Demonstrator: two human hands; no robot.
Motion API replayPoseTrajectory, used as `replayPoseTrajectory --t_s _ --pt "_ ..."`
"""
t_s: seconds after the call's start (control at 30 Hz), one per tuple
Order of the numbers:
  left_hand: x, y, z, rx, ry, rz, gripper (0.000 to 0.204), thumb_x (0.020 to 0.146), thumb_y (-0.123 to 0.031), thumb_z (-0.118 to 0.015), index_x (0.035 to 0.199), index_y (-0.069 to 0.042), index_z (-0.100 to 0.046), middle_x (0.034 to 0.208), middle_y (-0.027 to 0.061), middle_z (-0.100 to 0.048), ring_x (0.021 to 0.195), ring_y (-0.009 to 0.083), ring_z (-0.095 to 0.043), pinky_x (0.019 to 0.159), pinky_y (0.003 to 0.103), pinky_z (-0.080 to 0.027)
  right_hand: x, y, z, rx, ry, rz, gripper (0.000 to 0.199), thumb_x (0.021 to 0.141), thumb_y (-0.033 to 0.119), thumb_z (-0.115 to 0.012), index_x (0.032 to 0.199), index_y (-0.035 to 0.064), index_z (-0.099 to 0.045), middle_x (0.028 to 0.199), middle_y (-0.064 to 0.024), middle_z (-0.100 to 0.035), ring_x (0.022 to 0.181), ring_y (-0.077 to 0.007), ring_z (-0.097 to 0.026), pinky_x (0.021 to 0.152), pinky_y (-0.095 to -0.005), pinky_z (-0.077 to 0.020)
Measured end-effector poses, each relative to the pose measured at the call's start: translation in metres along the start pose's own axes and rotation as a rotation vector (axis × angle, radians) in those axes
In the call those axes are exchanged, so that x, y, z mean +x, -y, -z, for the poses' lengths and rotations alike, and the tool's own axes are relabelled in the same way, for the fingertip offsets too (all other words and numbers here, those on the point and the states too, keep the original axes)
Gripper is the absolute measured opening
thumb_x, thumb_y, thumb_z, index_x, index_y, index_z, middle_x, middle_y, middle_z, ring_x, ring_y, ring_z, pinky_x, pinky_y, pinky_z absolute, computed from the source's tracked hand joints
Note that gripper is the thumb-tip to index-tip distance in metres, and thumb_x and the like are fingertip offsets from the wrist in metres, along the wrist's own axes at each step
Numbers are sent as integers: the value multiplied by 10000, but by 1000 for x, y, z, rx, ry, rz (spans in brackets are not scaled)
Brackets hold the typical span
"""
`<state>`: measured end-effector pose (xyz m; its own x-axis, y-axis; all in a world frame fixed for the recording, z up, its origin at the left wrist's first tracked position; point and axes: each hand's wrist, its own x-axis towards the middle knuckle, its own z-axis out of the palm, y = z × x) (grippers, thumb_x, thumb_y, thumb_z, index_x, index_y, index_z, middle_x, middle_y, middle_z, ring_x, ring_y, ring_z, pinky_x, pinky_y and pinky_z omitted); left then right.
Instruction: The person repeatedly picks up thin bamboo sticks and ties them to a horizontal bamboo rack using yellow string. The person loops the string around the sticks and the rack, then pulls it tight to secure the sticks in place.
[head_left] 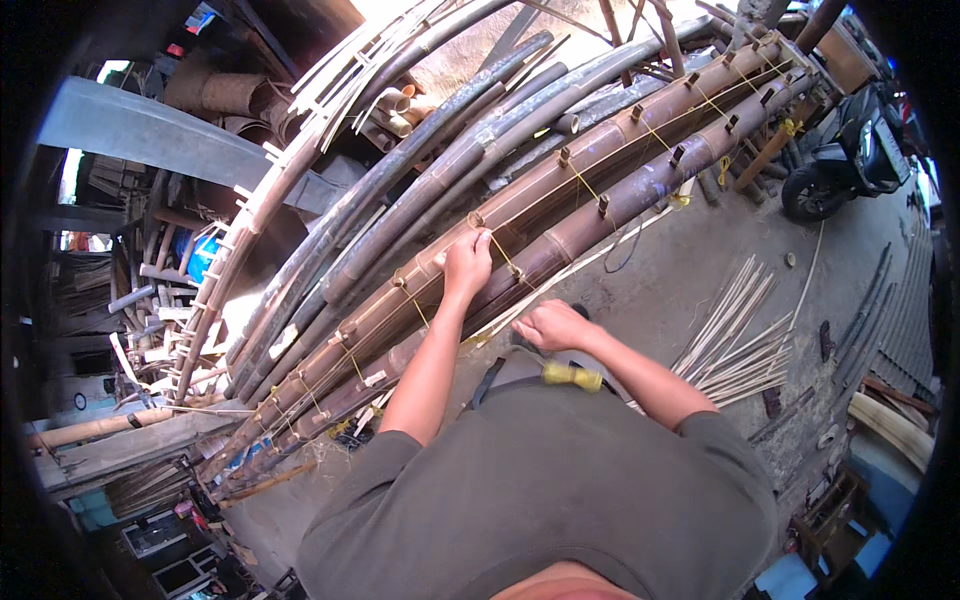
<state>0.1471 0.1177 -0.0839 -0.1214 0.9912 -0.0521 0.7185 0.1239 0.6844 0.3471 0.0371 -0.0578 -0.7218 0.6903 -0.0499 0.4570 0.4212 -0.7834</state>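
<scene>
- two long bamboo poles, the far pole (540,175) and the near pole (560,240), run through the centre from 8 to 2 o'clock: smooth, brown, ringed with nodes, the near one darker, studded with stubby pegs (603,206), spanned by thin yellow cords (583,180).
- left hand (468,265) at centre, against the far pole beside a peg; cannot tell what its fingers grip.
- right hand (550,326) towards 4 o'clock, fingers curled narrow; contents hidden.
- 11 o'clock: weathered grey poles (430,185).
- 3 o'clock: pale, slender split strips (735,335) fanned on the floor.
- 2 o'clock: black motorbike (855,150).
</scene>
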Motion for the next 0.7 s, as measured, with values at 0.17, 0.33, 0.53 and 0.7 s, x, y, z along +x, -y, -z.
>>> replayPoseTrajectory --t_s 0.17,0.33,0.53,0.7 --pt "26 -70 28 -513 -57 -234 229 976 -185 -523 934 -2 -654 751 31 -647 705 75 -587 623 240 -457 20 -13 -27 157 -38 -148 400 920 320 -502 689 20 -632 679 -238 -601 695 -422 -611 660 -512 -476" --pt "119 5 6 122 -308 -218 291 943 -244 -482 919 -25 -674 864 193 -680 791 369 -658 726 449 -500 10 -11 -42 -294 -109 -51 335 871 276 -541 702 10 -656 698 -195 -653 694 -377 -654 734 -472 -516" --pt "105 12 43 76 74 -180 332 937 -297 -474 954 -35 -678 921 210 -678 906 378 -649 797 460 -487 13 41 -86 -78 -135 -103 259 874 261 -585 961 25 -648 979 -200 -657 945 -302 -641 810 -437 -497" --pt "5 82 149 272 -39 -129 313 932 -231 -457 998 -14 -672 891 226 -671 875 345 -660 774 403 -500 35 86 -151 1602 -135 -445 258 923 321 -578 1026 92 -635 903 -61 -661 879 -159 -623 785 -372 -511"
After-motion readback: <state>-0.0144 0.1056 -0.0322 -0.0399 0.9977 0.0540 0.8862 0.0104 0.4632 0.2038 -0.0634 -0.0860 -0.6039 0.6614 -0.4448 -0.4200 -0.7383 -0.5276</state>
